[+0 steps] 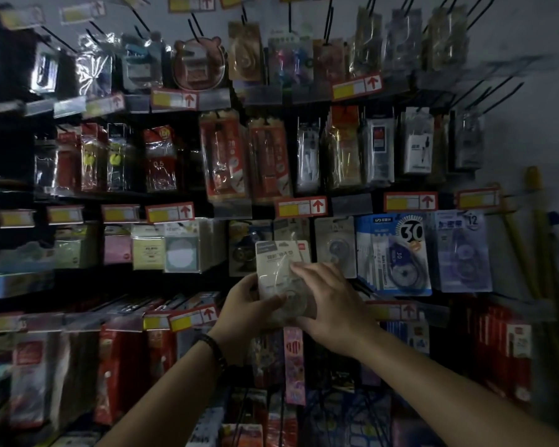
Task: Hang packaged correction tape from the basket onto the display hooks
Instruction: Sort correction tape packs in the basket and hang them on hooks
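Note:
A pale beige pack of correction tape (276, 262) is held upright in front of the third row of display hooks. My left hand (246, 309) grips its lower left side, thumb across the clear blister. My right hand (328, 304) holds the right side, with its fingers laid over the front. Just behind the pack hang similar correction tape packs (334, 245) on their hooks. The pack's top edge sits a little below the red price tag (300, 206). No basket is in view.
Blue correction tape packs (396, 253) hang to the right, sticky notes (149, 248) to the left. Rows of pen and refill packs (226, 159) fill the hooks above. Red packs (120, 366) hang below. Yellow poles (538, 227) lean at the far right.

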Tool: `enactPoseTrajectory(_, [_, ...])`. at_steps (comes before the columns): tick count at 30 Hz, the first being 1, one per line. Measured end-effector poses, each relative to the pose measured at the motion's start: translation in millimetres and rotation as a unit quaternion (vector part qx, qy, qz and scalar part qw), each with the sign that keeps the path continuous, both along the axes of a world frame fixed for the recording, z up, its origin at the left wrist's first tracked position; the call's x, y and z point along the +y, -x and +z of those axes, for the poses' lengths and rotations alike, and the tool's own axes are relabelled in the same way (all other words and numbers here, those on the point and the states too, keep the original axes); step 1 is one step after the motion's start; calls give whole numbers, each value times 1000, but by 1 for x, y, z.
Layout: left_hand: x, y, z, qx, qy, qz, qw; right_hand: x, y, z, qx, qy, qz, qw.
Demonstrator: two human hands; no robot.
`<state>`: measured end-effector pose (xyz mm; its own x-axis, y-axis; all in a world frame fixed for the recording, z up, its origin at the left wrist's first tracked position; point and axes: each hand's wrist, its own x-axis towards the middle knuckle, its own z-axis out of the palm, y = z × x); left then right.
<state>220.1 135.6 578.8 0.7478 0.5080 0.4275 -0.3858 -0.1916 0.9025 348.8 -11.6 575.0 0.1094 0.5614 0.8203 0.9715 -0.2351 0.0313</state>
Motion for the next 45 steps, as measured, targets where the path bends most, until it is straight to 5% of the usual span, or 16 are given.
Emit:
enactPoseTrajectory(6, [13,-7,4,39,-206,188,960,17,-18,13,-13,-34,-65,997])
enactPoseTrajectory(10, [16,-4,-1,43,-290,228,929,29,-23,24,-2,-76,-90,993])
enactPoseTrajectory(24, [33,-7,-18,48,-327,238,913,35,-27,35,-63,-18,-133,989])
enactPoseTrajectory(37, [36,14,-36,105,-364,226,897,75,-51,48,1,73,-230,970])
enactPoseTrajectory(45, [34,66,-76,196,-387,184,882,50,-19,24,72,61,-168,981])
